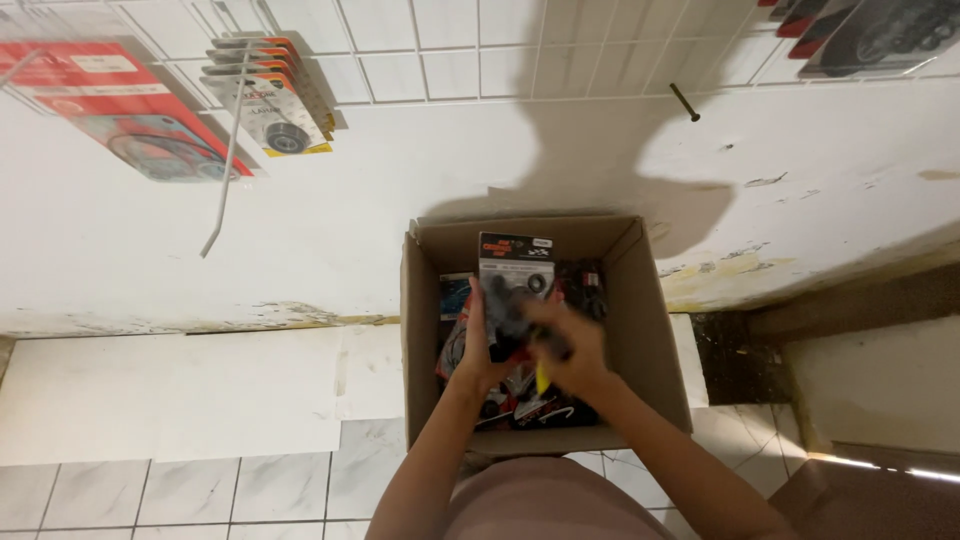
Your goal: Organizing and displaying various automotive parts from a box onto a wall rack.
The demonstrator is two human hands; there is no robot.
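Observation:
An open cardboard box (640, 330) stands on the floor against a white wall, filled with several carded packages of small parts. My left hand (478, 345) grips a package with a black header card and a clear blister (515, 265), held upright over the box. My right hand (570, 345) is closed on the lower part of the same package, next to the left hand. Both are blurred by motion. A yellow bit (542, 378) shows under my right hand.
A white wire grid (450, 50) hangs on the wall above. Carded packages hang from its hooks at upper left (270, 95) and upper right (880, 35). One long empty hook (228, 160) sticks out at left. Pale floor tiles (190, 490) lie in front.

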